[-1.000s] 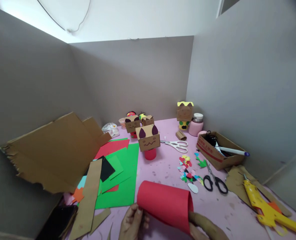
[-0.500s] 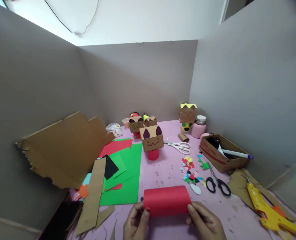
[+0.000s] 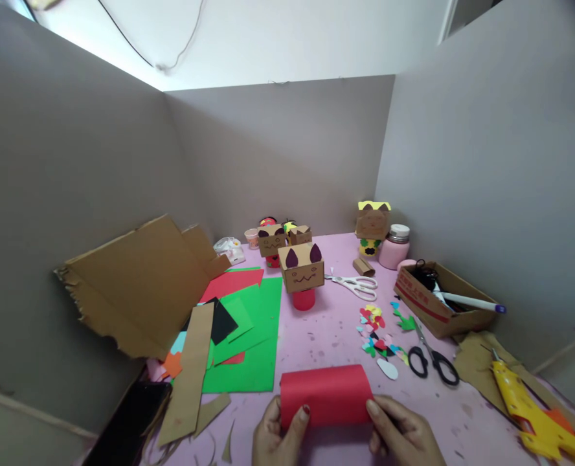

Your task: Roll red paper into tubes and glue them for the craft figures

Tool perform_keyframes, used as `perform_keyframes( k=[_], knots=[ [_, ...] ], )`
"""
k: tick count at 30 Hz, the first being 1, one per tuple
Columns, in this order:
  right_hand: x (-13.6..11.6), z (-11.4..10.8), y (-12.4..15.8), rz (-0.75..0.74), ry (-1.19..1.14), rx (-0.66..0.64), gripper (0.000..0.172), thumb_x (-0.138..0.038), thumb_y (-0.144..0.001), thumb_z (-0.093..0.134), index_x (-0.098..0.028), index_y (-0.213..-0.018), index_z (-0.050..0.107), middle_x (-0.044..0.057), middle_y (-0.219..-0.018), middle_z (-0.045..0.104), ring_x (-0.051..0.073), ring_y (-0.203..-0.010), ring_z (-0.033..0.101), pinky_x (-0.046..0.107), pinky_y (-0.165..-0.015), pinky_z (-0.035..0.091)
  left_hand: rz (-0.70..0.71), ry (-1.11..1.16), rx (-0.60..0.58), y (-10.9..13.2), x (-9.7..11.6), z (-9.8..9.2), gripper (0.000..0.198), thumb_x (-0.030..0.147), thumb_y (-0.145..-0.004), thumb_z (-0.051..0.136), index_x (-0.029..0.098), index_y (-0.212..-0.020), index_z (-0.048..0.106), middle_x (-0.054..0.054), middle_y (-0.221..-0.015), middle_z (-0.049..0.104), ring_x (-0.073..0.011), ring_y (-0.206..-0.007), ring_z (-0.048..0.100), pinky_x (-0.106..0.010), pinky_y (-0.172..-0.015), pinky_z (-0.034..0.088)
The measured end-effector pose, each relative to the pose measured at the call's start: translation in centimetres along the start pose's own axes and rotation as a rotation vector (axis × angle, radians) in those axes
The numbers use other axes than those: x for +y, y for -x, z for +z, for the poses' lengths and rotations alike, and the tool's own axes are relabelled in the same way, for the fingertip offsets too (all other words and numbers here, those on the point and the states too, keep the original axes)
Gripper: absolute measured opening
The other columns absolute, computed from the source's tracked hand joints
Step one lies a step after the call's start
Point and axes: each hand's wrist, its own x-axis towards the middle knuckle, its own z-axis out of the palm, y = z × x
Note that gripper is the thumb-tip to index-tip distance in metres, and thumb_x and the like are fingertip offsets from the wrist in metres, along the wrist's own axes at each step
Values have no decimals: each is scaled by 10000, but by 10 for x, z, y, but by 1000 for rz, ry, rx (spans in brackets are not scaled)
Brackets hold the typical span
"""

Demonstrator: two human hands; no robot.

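A sheet of red paper rolled into a tube (image 3: 325,396) lies sideways near the front edge of the pink table (image 3: 336,336). My left hand (image 3: 278,437) grips its left end, thumb pressed on the front. My right hand (image 3: 400,433) grips the right end with fingers curled around it. Both hands hold the roll closed just above the table top.
Green and red paper sheets (image 3: 248,336) and torn cardboard (image 3: 142,285) lie left. Cardboard box figures (image 3: 303,272) stand behind, with white scissors (image 3: 355,285), paper cut-outs (image 3: 379,330), black scissors (image 3: 430,356), a cardboard tray (image 3: 443,301), a pink jar (image 3: 395,247) and a yellow glue gun (image 3: 535,414) right.
The red paper went from a wide, tilted open curl to a tight level tube. My hands moved onto its two ends. The camera view shifted a little left.
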Motion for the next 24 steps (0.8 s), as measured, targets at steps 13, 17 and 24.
perform_keyframes(
  k=[13,17,24],
  knots=[
    [-2,-7,-10,31,-58,-52,467,-580,-693,627,-134,-828,664,-45,-440,516,68,-374,427,180,-365,298,67,-164,-12,3,-2,-8,260,423,-675,700,164,-701,689,-26,-636,664,-182,-659,557,-230,-625,437],
    [0,-5,-10,106,-110,-135,503,-611,-676,625,-126,-810,627,-3,-432,609,63,-353,472,166,-385,347,21,-118,5,5,-1,-3,318,462,-670,698,164,-777,672,-4,-600,634,-133,-528,506,-201,-497,412],
    [-1,-2,-11,153,-170,-204,486,-608,-666,638,-135,-772,601,0,-427,631,48,-335,487,127,-358,332,7,-73,-1,7,8,5,368,503,-659,695,167,-801,644,-3,-604,632,-106,-493,479,-174,-456,406]
  ],
)
